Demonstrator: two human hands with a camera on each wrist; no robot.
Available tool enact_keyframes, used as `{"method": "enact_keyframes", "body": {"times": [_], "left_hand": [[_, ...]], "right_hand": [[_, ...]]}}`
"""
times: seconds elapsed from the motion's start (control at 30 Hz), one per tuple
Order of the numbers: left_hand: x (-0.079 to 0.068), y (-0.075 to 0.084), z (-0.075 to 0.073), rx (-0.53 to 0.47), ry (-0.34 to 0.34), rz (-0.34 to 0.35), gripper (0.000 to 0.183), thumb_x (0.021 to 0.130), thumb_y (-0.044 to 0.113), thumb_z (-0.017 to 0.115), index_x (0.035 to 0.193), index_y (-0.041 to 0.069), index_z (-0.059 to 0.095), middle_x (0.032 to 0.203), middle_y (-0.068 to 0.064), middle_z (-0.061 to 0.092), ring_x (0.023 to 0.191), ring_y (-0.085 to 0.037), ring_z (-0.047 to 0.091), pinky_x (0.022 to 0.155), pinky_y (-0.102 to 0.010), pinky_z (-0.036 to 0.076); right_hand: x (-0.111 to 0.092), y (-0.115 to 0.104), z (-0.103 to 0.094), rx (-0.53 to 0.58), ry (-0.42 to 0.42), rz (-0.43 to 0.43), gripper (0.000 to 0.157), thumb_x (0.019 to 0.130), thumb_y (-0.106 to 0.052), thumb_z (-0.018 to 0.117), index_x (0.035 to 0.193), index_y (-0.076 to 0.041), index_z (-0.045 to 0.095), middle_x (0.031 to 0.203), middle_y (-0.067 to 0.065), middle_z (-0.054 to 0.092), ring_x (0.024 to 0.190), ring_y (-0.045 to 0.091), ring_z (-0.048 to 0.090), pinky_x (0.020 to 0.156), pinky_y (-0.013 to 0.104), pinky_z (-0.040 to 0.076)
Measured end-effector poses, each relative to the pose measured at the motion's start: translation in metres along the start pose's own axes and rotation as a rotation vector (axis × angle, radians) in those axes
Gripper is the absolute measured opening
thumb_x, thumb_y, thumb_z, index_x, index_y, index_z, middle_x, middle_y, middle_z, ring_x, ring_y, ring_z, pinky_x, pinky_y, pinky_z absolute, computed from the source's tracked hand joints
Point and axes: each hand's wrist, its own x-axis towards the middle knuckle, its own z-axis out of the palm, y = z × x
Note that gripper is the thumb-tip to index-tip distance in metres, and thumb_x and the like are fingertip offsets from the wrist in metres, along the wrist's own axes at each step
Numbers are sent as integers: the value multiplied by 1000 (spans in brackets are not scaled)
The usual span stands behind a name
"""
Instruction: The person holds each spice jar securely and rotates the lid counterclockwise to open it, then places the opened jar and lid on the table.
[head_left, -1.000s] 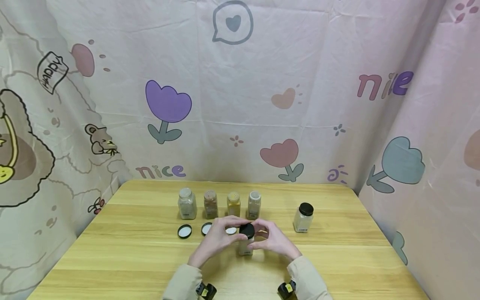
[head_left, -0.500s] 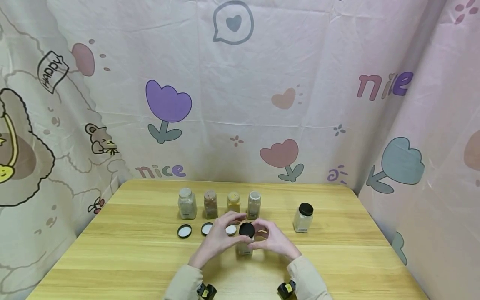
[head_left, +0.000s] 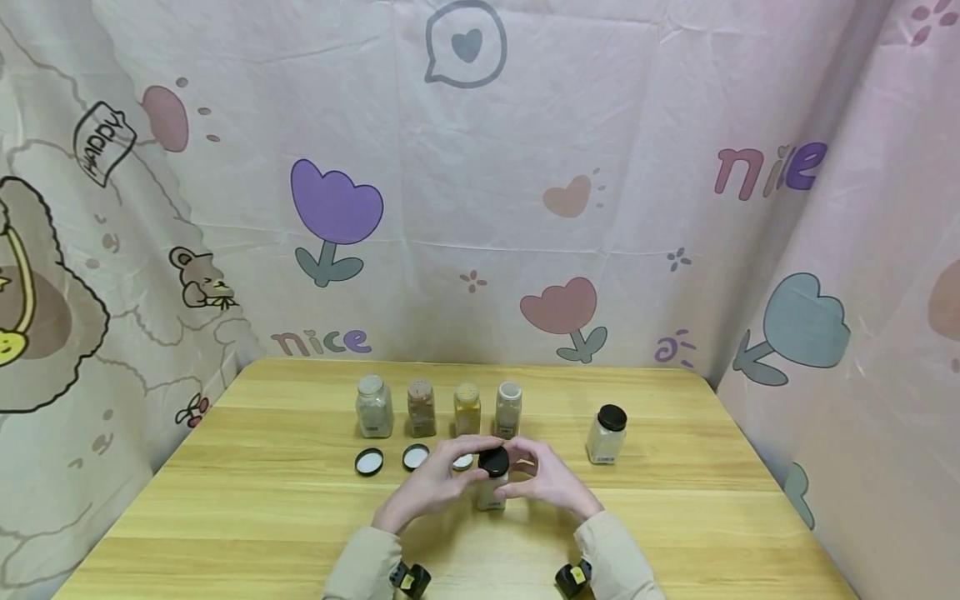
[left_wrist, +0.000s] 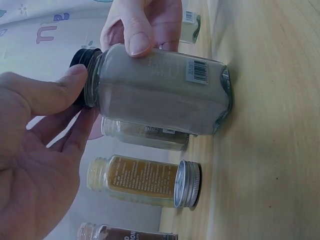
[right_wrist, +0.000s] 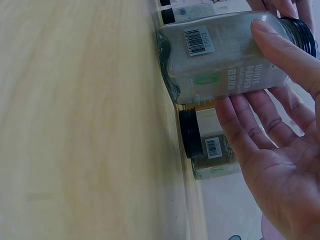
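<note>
On table (head_left: 225, 521): far row of four uncapped jars (head_left: 375, 410). Right hand (head_left: 546, 477): half-curled, gripping jar (left_wrist: 162, 95), upright on table at near centre. Left hand (head_left: 435, 482): half-curled, pinching its black cap (head_left: 493, 461). Right: capped jar (head_left: 604, 442). Left: loose caps (head_left: 369, 462).

Table (head_left: 225, 500) lies free left of the lids (head_left: 369, 462); four jars (head_left: 422, 410) bar passage beyond the held jar (left_wrist: 160, 92).

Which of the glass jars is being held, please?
The frontmost black-lidded clear glass jar; the black-lidded jar at right stands untouched, and the four back jars lack black lids.
</note>
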Motion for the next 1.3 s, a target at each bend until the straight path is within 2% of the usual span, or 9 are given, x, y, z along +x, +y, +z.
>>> {"method": "enact_keyframes", "body": {"times": [0.3, 0.57, 0.7, 0.83, 0.93, 1.03, 1.2, 1.3], "left_hand": [[2, 0, 4, 43, 124, -36, 47, 80, 16, 83, 123, 4, 69, 118, -5, 72, 105, -24, 70, 97, -33, 59], [2, 0, 9, 82, 190, -17, 52, 75, 25, 88, 121, 8, 70, 113, -3, 70, 103, -21, 68, 94, -33, 59], [1, -1, 7, 82, 145, 4, 53, 82, 25, 83, 130, 10, 65, 124, -6, 69, 113, -25, 66, 100, -39, 57], [-1, -2, 3, 12, 45, 29, 51, 94, 16, 70, 141, 5, 55, 141, -13, 61, 129, -33, 58, 110, -50, 50], [-2, -1, 0, -12, -16, 55, 50, 97, 10, 63, 144, 1, 50, 148, -16, 54, 137, -38, 51, 114, -56, 44], [-3, -1, 0, -23, -49, 66, 49, 97, 4, 59, 145, 0, 49, 151, -17, 52, 139, -40, 48, 116, -56, 42], [-2, -1, -1, -91, -69, 19, 52, 95, -5, 56, 146, 5, 50, 150, -16, 53, 138, -37, 50, 117, -50, 43], [-2, 0, -1, -112, -67, 5, 51, 95, -6, 57, 145, 6, 51, 148, -16, 55, 135, -36, 54, 116, -48, 45]], "right_hand": [[0, -1, 0, 11, -10, -18, 51, 76, -7, 85, 121, -1, 62, 115, 21, 66, 100, 5, 64, 100, 20, 55], [0, -1, 0, 14, -11, -17, 50, 77, -6, 84, 121, 0, 61, 113, 21, 66, 100, 4, 63, 100, 19, 55], [0, -2, 0, 7, -10, -9, 50, 77, -8, 84, 121, -1, 62, 113, 19, 66, 100, 4, 63, 100, 20, 55], [-1, -3, 0, 1, -7, -5, 50, 77, -9, 85, 121, -1, 62, 112, 18, 66, 99, 5, 63, 100, 20, 55], [0, -2, 0, -5, -3, -6, 52, 78, -8, 85, 123, 0, 61, 111, 19, 66, 99, 5, 63, 100, 20, 55], [0, -1, 0, -12, 2, -8, 53, 78, -7, 84, 124, 3, 60, 111, 20, 66, 98, 5, 63, 99, 19, 55], [0, -1, 1, -16, 11, -1, 52, 77, -6, 84, 122, 4, 60, 110, 21, 65, 99, 5, 62, 99, 18, 54], [0, -1, 1, -24, 12, 4, 51, 77, -7, 85, 121, 3, 61, 110, 19, 66, 98, 5, 62, 99, 19, 55]]}}
